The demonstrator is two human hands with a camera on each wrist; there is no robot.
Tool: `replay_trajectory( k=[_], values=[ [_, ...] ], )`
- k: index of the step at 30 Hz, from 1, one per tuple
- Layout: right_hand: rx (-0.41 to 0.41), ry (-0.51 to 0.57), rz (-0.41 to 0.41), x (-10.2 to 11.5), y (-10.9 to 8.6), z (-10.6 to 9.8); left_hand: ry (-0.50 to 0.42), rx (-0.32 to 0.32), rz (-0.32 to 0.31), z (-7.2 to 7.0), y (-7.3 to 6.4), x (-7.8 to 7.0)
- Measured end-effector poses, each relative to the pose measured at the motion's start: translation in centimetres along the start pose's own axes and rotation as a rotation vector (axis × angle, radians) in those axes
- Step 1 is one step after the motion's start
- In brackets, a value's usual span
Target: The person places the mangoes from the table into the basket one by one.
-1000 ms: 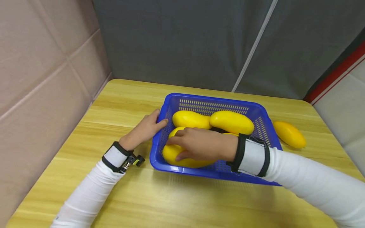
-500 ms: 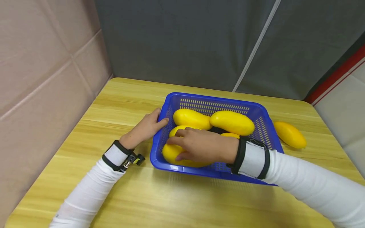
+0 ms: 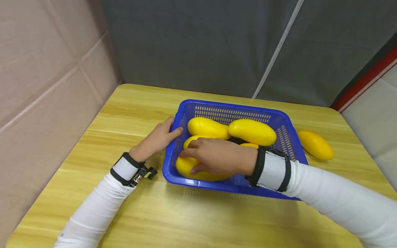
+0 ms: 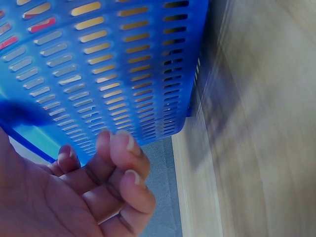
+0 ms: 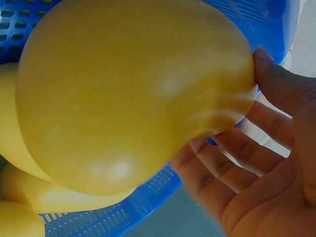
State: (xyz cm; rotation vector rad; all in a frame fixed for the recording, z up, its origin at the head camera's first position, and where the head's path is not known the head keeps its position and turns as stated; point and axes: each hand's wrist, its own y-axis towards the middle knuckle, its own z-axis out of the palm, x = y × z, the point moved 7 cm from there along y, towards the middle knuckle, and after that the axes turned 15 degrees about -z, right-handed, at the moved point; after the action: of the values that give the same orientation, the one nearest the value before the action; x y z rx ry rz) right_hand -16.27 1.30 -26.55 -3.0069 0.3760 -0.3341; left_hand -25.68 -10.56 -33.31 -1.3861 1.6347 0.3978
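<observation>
A blue plastic basket (image 3: 198,184) stands on the table, with several smooth yellow mangoes inside. My left hand (image 3: 155,139) holds its left rim, the thumb over the edge and the curled fingers outside by the slotted wall. Inside the basket's near-left corner, my right hand (image 3: 217,156) grips a mango (image 3: 186,168); in the right wrist view its thumb (image 5: 276,81) presses one side of this mango (image 5: 133,98) and the fingers reach beneath. Two more mangoes, one at the back left (image 3: 207,128) and one at the back right (image 3: 252,132), lie behind. My right hand partly covers others.
One orange-yellow mango (image 3: 315,145) lies on the wooden table (image 3: 133,213) just right of the basket. A grey curtain (image 3: 186,51) hangs behind the table. Pale padded panels (image 3: 46,86) rise along the left side, and a white wall with a red stripe is at the right.
</observation>
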Motion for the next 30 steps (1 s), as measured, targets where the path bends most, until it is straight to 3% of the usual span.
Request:
replay_trajectory(
  k=[24, 30],
  values=[
    [-0.006, 0.027, -0.030, 0.16, 0.01, 0.11, 0.010, -0.007, 0.003, 0.11, -0.02, -0.05],
    [0.001, -0.009, -0.033, 0.55, 0.45, -0.05, 0.006, -0.015, 0.001, -0.10, -0.06, 0.02]
  ],
)
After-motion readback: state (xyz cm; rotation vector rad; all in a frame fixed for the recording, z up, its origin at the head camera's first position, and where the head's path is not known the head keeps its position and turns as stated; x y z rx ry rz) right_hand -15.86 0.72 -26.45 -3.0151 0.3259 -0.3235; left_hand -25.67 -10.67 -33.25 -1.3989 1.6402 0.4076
